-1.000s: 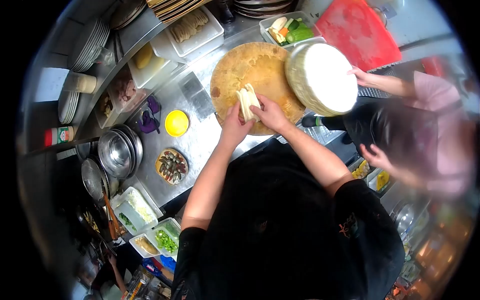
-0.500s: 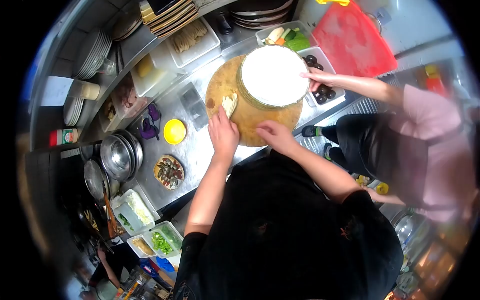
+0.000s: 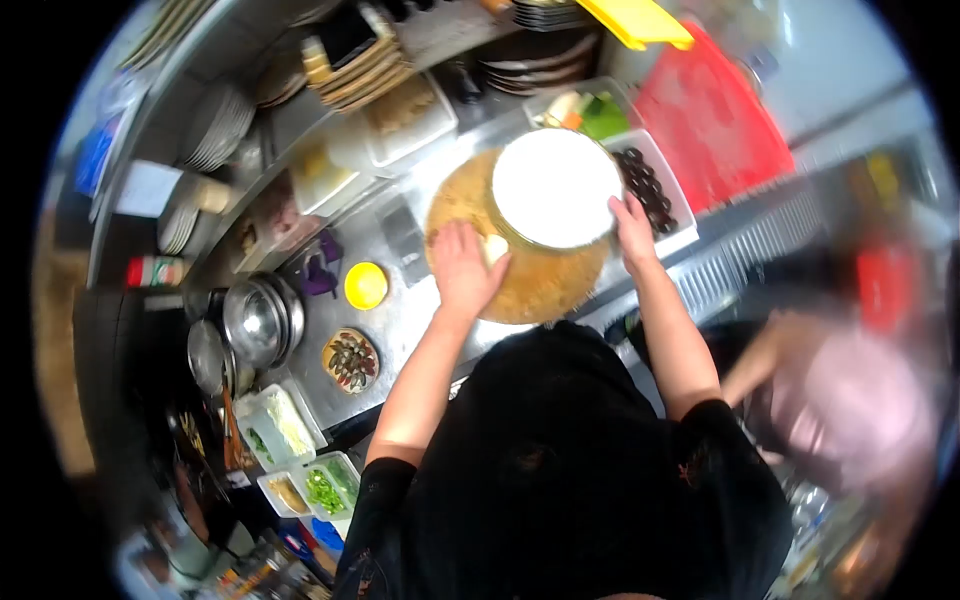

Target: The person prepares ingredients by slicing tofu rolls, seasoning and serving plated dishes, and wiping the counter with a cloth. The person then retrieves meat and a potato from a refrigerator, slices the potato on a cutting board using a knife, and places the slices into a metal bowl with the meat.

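A large white round dish with a darker rim is over the far right part of a round wooden chopping board. At its right edge, my right hand grips the rim, thumb toward the white surface. My left hand lies over the board's left part with fingers stretched out. A pale piece of cut food shows beside its thumb and index finger; whatever lies under the palm is hidden.
Right of the dish stands a white tub of dark round items. A red board leans behind it. Left are a yellow bowl, a small dish of dark pieces and steel bowls. A blurred co-worker is at right.
The co-worker's hand has let go of the dish and moved away, down to the right. My right hand has moved from the board to the dish's rim. My left hand now covers more pale food.
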Demonstrator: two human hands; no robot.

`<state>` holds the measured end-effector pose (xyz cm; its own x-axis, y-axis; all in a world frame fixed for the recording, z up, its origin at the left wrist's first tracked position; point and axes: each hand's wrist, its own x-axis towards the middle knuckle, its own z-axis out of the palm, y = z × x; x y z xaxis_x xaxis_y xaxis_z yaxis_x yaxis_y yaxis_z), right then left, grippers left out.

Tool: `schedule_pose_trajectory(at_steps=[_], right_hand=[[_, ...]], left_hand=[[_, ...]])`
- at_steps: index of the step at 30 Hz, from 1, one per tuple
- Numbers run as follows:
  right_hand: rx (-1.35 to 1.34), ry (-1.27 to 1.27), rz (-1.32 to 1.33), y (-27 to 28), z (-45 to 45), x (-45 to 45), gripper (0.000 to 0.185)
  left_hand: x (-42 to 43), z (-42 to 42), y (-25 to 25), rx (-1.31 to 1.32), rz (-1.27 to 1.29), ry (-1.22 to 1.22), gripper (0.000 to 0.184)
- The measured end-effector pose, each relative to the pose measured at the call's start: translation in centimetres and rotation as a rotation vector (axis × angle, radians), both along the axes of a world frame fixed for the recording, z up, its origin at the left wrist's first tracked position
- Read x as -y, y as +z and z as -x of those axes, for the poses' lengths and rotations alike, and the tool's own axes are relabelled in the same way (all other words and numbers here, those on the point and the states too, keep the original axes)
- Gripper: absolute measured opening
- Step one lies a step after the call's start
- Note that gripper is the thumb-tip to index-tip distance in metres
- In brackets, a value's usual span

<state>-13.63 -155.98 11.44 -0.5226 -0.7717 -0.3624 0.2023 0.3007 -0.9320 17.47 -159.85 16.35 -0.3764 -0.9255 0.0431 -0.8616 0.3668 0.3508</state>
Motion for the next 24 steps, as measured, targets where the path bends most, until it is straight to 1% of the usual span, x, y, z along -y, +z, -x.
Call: schedule_pose_trajectory(at_steps=[2,4,6,8,11,14,15,18,20,22,23,24], right_hand=[[0.138,0.081,0.069,-1.7,1.1,1.6,0.07],[0.186,0.132,0.03,-4.3,3.3,3.2,0.072],[0.257,0.143,0.009,-2.6,3.5,4.1,0.068],[0.243,0.171,-0.01,-0.6,2.9,4.7,0.061],[0.321,0.078,-0.079,-1.4,3.2,6.3,0.05],[0.309,0.024,-0.076,0.1,2.0,6.8,0.049],[0.283,0.054,-0.064,1.3,1.4,6.8,0.051],[0.182,0.146,-0.021,8.2,-3.0,5.9,0.051],[0.107,0.261,0.066,10.6,-6.5,5.8,0.051],[-0.013,0.318,0.067,14.3,-12.2,5.3,0.048],[0.037,0.404,0.188,14.6,-14.4,4.9,0.051],[-0.044,0.478,0.211,15.8,-17.4,4.0,0.052]], left_hand=[[1.7,1.6,-0.4,-0.179,-0.092,0.1,0.094],[4.3,3.2,-0.9,-0.45,-0.332,0.222,0.09],[7.5,4.4,-1.4,-0.401,-0.489,0.242,0.086],[9.4,5.1,-2.2,-0.567,-0.66,0.273,0.083],[10.2,5.7,-1.9,-0.835,-0.853,0.389,0.082],[10.2,5.2,-2.1,-0.855,-0.82,0.429,0.079],[9.5,4.7,-1.8,-0.909,-0.769,0.46,0.074],[6.3,1.3,2.3,-1.241,-0.837,0.561,0.076],[4.1,-2.5,3.9,-1.478,-0.749,0.412,0.074],[1.4,-6.8,4.6,-1.652,-0.722,0.49,0.073],[-0.7,-8.8,6.1,-1.781,-0.641,0.522,0.067],[-2.8,-11.5,5.3,-1.897,-0.583,0.526,0.068]])
